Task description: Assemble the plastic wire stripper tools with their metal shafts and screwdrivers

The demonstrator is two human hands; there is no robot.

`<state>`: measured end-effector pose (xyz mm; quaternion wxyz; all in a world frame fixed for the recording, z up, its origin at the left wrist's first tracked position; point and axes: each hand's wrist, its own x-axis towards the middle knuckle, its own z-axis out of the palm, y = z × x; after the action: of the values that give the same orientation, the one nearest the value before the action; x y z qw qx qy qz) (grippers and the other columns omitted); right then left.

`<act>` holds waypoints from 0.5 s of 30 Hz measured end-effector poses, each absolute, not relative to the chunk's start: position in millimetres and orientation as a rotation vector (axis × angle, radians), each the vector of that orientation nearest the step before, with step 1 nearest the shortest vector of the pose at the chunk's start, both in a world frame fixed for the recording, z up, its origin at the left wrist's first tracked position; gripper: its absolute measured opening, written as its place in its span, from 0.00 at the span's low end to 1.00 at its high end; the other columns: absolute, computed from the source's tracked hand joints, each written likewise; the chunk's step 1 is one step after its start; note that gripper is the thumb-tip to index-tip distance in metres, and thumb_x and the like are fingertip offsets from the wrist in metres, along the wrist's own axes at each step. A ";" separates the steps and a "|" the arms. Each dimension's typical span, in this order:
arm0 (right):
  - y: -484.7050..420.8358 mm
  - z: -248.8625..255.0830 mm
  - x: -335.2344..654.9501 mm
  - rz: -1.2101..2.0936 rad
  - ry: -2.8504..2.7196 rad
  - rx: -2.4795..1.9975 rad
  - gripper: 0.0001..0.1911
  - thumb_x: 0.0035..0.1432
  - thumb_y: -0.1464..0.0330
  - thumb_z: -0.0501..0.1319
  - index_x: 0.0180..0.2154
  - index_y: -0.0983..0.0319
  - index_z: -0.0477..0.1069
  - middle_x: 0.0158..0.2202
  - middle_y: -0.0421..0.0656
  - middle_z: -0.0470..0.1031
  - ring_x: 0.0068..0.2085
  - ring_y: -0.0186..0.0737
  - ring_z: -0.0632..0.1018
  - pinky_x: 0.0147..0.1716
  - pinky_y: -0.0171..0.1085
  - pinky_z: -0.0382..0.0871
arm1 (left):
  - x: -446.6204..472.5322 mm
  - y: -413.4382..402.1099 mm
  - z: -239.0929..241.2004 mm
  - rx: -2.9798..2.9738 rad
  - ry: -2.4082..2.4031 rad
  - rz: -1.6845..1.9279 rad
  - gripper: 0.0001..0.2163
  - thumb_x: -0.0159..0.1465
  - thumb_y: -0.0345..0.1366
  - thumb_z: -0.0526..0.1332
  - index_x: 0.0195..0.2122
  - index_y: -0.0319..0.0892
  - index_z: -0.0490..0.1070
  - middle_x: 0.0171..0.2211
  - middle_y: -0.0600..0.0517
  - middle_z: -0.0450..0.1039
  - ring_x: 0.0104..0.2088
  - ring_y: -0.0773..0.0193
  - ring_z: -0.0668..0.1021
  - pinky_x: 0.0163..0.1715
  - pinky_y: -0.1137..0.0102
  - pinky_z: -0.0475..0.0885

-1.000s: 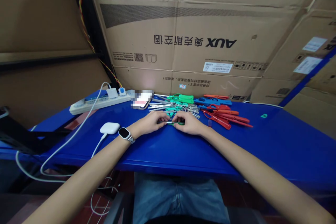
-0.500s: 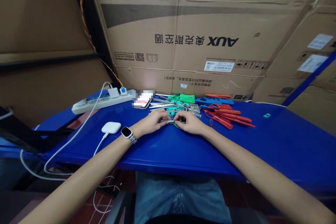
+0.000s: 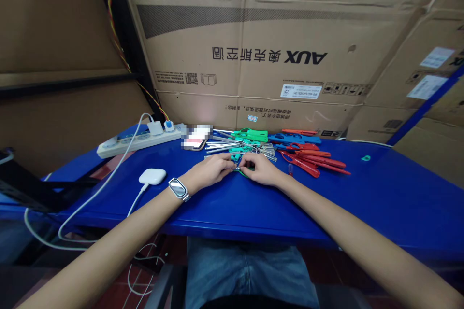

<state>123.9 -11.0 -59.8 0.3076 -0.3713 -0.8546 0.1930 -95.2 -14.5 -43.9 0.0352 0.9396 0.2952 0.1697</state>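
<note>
At the middle of the blue table, my left hand (image 3: 214,172) and my right hand (image 3: 261,169) meet with their fingers pinched. Between the fingertips shows a small silvery metal piece (image 3: 237,168), mostly covered by the fingers. A thin green curved part (image 3: 244,174) pokes out under the right fingers; how it joins the metal is hidden. Just beyond the hands lies a pile of thin metal tubes (image 3: 219,146), with teal and clear small parts. Behind it are green handles (image 3: 253,134) that look like those of long-nosed lighters.
Blue handles (image 3: 297,139) and red handles (image 3: 308,166) lie to the right, a small teal piece (image 3: 366,158) farther off. Leftward are a phone (image 3: 197,137), a white earphone case (image 3: 152,176) on a cable and a power strip (image 3: 139,141). Cardboard (image 3: 261,24) walls the back.
My left hand has turned slightly and its fingers have come nearer the right fingertips, covering more of the metal piece. My right hand has barely moved.
</note>
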 end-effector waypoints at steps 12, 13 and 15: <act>-9.5 -60.3 125.0 0.502 -2.286 -0.975 0.05 0.59 0.73 0.61 0.30 0.62 0.72 0.28 0.39 0.71 0.29 0.34 0.69 0.31 0.33 0.60 | -91.7 -14.0 -44.3 3.007 0.893 0.513 0.15 0.72 0.33 0.51 0.34 0.39 0.76 0.37 0.44 0.74 0.38 0.58 0.77 0.38 0.68 0.70; -9.2 -60.5 125.1 0.506 -2.291 -0.971 0.05 0.59 0.72 0.61 0.30 0.62 0.72 0.29 0.39 0.71 0.30 0.34 0.70 0.31 0.33 0.60 | -92.1 -13.8 -44.0 3.015 0.888 0.510 0.15 0.72 0.33 0.51 0.34 0.39 0.76 0.37 0.44 0.74 0.38 0.58 0.77 0.38 0.67 0.70; -9.0 -61.0 125.1 0.520 -2.291 -0.973 0.04 0.59 0.72 0.61 0.31 0.62 0.72 0.30 0.40 0.72 0.30 0.34 0.71 0.31 0.33 0.61 | -93.2 -13.3 -43.7 3.013 0.866 0.514 0.14 0.72 0.33 0.52 0.35 0.39 0.76 0.39 0.44 0.75 0.39 0.58 0.77 0.39 0.68 0.70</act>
<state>125.1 -9.0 -61.0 0.2952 -0.3656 -0.8608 0.1953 -93.2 -13.3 -43.7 -0.0176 0.9483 0.2724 0.1616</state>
